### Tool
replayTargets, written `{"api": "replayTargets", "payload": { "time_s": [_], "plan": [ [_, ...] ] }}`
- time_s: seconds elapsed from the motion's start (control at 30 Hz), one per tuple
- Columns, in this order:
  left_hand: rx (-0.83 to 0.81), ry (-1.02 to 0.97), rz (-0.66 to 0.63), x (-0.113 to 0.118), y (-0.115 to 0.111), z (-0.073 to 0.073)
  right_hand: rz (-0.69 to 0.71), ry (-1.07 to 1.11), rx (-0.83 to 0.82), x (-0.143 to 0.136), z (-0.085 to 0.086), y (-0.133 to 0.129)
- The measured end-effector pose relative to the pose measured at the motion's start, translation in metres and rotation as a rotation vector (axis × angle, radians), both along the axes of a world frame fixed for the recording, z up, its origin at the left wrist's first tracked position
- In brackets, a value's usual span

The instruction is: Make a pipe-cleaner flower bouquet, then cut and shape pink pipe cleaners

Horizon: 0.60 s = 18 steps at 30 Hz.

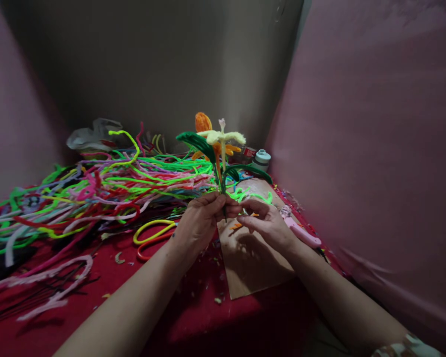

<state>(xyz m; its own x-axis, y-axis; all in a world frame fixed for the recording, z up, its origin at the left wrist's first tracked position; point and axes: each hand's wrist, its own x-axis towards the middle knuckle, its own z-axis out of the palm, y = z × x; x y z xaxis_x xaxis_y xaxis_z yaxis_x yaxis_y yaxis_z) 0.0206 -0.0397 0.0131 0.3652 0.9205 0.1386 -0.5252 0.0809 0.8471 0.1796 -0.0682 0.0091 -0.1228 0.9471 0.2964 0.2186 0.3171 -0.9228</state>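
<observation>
A pipe-cleaner flower bunch stands upright in my left hand [202,215], its stems pinched between thumb and fingers. The bunch has an orange flower [203,122], a pale yellow flower [230,136] and dark green leaves [196,142] on both sides. Just to the right, my right hand [262,220] has its thumb and fingers closed around a small shiny piece, too small to name. Its fingertips are close beside those of my left hand. Beneath the hands lies a brown board [252,272].
A large heap of colourful pipe cleaners [134,173] covers the left of the red cloth [193,312]. Scissors with yellow and red handles [154,233] lie beside my left wrist. A pink-handled tool [305,234] is right of my right hand. Behind stands a white-capped bottle [262,158].
</observation>
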Motion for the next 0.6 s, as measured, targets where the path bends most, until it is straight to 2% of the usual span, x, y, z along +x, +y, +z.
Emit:
{"api": "replayTargets", "payload": {
  "time_s": [0.23, 0.4, 0.6],
  "plan": [
    [0.043, -0.008, 0.062, -0.009, 0.01, 0.002, -0.041, 0.056, -0.143, 0.009, -0.004, 0.004],
    [0.014, 0.099, 0.108, -0.008, 0.007, 0.001, -0.049, -0.021, -0.033, 0.01, 0.003, 0.001],
    [0.001, 0.217, 0.091, -0.002, 0.005, -0.004, -0.024, 0.077, -0.02, 0.001, 0.009, -0.002]
  ]
}}
